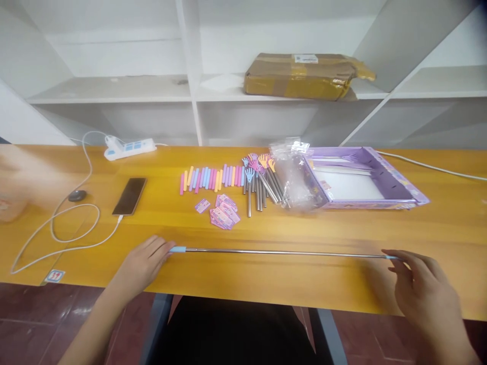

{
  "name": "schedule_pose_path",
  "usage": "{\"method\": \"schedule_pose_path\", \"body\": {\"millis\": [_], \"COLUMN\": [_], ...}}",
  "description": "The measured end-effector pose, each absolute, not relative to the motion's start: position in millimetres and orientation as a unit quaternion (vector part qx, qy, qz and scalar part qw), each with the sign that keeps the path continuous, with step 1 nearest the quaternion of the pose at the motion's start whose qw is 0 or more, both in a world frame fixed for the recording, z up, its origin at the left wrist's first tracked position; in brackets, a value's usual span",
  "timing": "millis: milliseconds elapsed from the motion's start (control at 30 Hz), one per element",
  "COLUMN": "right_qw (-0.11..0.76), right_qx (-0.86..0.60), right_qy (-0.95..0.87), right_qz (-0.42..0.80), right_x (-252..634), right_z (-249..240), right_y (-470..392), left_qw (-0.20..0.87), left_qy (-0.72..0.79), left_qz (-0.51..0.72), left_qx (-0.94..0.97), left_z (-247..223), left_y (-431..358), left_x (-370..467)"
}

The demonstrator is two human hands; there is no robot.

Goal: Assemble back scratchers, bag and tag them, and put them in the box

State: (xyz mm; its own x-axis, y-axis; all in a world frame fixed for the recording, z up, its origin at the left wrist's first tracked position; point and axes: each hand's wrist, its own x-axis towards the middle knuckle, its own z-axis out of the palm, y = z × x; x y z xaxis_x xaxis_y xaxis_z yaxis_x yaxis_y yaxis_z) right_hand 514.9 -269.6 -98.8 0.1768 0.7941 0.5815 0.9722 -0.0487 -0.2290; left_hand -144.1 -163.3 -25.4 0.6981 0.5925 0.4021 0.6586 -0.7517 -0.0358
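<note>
A long thin metal rod [285,252] stretches level above the front of the wooden table. My left hand [146,263] is closed on its light blue handle end. At the other end, my right hand [422,286] pinches a small light blue tip, mostly hidden by the fingers. Beyond the rod lie colored tubes [211,178] in a row, pink, yellow, blue and purple. Beside them is a pile of metal rods [261,190] with small hand-shaped heads. Small printed cards [224,213] lie in front of the tubes.
A purple open box [395,180] stands at the right with clear plastic bags [294,177] against it. A phone [130,196] on a white cable, a dark round object [77,195] and a power strip [131,148] are at left. A taped carton [300,76] sits on the shelf.
</note>
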Motion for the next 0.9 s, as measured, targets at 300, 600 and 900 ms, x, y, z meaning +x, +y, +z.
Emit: {"method": "schedule_pose_path", "body": {"millis": [300, 600, 900], "right_qw": [0.335, 0.369, 0.426], "right_qx": [-0.669, -0.55, -0.464], "right_qy": [-0.652, -0.748, -0.774], "right_qz": [-0.121, -0.038, 0.068], "right_x": [471, 367, 264], "right_z": [-86, -74, -72], "right_y": [-259, -231, -234], "left_qw": [0.057, 0.044, 0.013], "left_qy": [-0.318, -0.303, -0.303], "left_qz": [-0.208, -0.209, -0.211], "left_qx": [-0.923, -0.929, -0.929], "left_z": [-32, -42, -48], "left_y": [-164, -171, -182], "left_x": [-121, -61, -12]}}
